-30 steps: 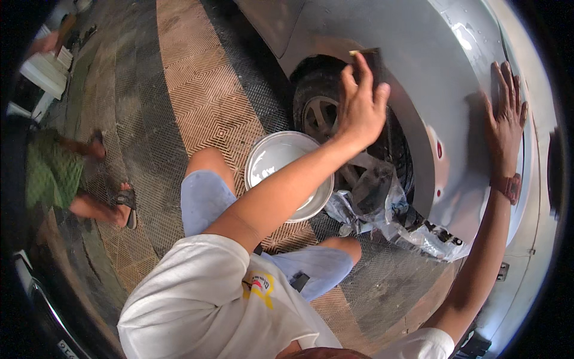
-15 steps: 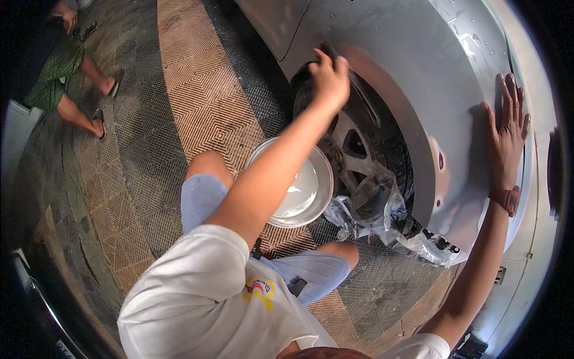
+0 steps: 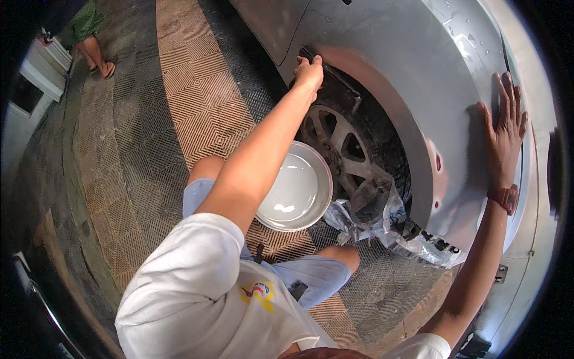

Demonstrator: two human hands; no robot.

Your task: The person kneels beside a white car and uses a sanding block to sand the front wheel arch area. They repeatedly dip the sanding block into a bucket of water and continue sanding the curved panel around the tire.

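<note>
My left hand (image 3: 309,76) is closed around a dark, flat pad (image 3: 306,52) at the upper edge of the wheel arch on a grey car panel (image 3: 442,90). My right hand (image 3: 505,134) lies with fingers spread on that panel farther right, a red-brown band on its wrist. Below my left hand are the dusty wheel (image 3: 338,137) and, beside it on the floor, a round metal basin (image 3: 324,197) holding pale liquid, partly behind my forearm. Crumpled clear plastic (image 3: 388,215) hangs over the lower wheel and panel edge.
My bent knees (image 3: 332,266) are beside the basin. Patterned tan and dark mats (image 3: 197,72) cover the floor. Another person's legs (image 3: 95,51), in green shorts and sandals, are at upper left, near a white structure (image 3: 42,72) at the left wall.
My left hand has moved up and leftward along the arch with the pad. My right hand stays on the panel, shifted slightly. The other person has moved toward the top of the view.
</note>
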